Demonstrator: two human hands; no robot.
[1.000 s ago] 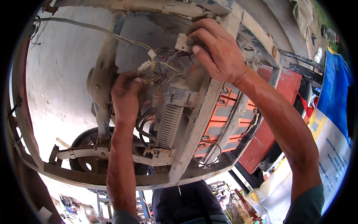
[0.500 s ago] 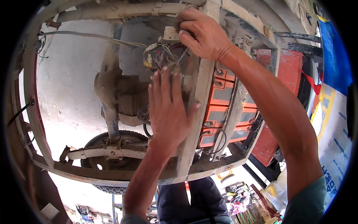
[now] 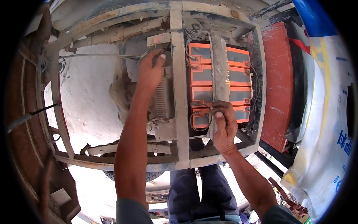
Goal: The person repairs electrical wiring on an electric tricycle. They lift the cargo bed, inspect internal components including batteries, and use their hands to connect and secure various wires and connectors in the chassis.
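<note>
Inside a dusty metal frame [image 3: 179, 93] sit several orange-and-grey batteries [image 3: 239, 76], with a flat metal bar [image 3: 220, 69] running over them. My right hand [image 3: 225, 128] is at the bar's near end, thumb and fingers closed on a black cable [image 3: 193, 121] that loops from the nearest battery. My left hand [image 3: 150, 72] reaches left of the middle beam, beside a small pale bracket [image 3: 158, 39] and thin wires [image 3: 136, 56]. Its fingers are bent together among the wiring; what they hold is hidden. Below that hand lies a ribbed metal box [image 3: 161, 99].
A red metal panel [image 3: 276, 86] stands right of the frame, beside white printed sacking [image 3: 317, 149] and a blue sheet [image 3: 315, 16]. A rusty brown panel [image 3: 31, 138] rises at the left. A tyre [image 3: 149, 175] shows under the near rail.
The view has shifted right. My right hand has come down from the upper beam to the cable by the near batteries. My left hand has gone from lying flat to bent fingers at the wiring.
</note>
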